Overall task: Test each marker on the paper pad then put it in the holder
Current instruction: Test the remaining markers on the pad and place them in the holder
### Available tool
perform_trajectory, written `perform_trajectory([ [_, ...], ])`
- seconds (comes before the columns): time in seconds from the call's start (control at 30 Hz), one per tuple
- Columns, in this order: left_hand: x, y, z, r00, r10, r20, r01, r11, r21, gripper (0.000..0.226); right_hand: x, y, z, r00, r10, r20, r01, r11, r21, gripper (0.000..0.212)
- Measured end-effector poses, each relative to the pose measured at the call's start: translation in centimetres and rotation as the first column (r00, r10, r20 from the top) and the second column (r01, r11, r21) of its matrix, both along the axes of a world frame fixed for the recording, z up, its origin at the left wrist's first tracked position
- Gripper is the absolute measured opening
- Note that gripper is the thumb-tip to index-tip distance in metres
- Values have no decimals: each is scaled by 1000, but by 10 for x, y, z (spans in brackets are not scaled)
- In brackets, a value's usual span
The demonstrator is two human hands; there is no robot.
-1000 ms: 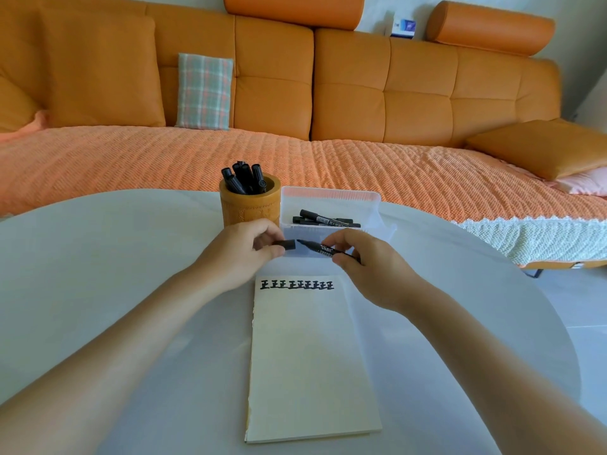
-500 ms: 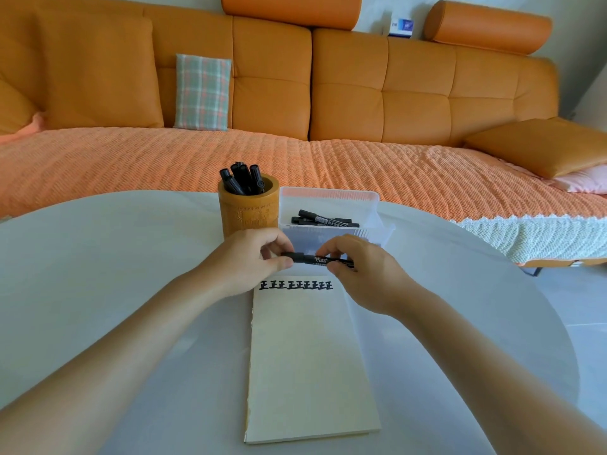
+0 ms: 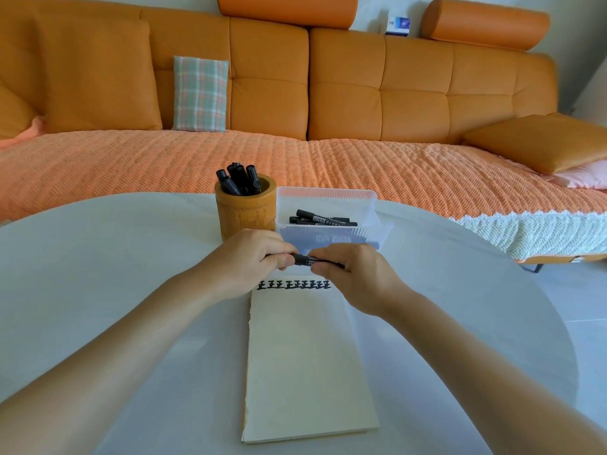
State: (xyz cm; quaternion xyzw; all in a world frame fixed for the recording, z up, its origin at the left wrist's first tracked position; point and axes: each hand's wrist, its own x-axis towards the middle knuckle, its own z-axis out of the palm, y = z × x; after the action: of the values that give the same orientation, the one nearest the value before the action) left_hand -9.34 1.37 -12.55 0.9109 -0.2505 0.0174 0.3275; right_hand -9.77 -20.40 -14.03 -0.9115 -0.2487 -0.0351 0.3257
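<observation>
Marker (image 3: 303, 259), one, in left hand (image 3: 251, 259), right hand (image 3: 356, 277)

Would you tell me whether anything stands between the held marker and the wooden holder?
Nothing visible does. The marker, gripped by the left hand and right hand, is just in front of the holder. Markers already inside leave room at its right rim; the clear box stands to the right.

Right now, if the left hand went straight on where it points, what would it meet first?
Likely the right hand, which grips the same marker just ahead of the left hand.
</observation>
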Motion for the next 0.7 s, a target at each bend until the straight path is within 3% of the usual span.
perform_trajectory([
  [0.13, 0, 3, 3, 995, -51, 82, 50, 999, 10, 15, 2, 3, 1, 967, 76, -244, -16, 970, 241, 37],
  [0.23, 0, 6, 2, 991, -78, 104, 75, 997, 29, 12, 3, 5, 2, 932, 68, -355, 22, 970, 243, 29],
  [0.37, 7, 10, 0, 993, -47, 110, 47, 999, 9, 14, 2, 13, 6, 960, -27, -279, 49, 996, 71, 25],
  [0.47, 12, 13, -1, 976, 26, 215, -20, 999, -28, 20, 7, 10, 10, 991, -117, -67, 114, 993, -43, 19],
  [0.63, 21, 32, 4, 829, 394, 397, -292, 910, -294, 17, 23, 16, 34, 980, -172, -102, 184, 974, 132, 12],
  [0.7, 27, 40, 0, 771, 537, 342, -405, 828, -387, 23, 34, 27, 49, 977, -203, -61, 211, 962, 174, 11],
])
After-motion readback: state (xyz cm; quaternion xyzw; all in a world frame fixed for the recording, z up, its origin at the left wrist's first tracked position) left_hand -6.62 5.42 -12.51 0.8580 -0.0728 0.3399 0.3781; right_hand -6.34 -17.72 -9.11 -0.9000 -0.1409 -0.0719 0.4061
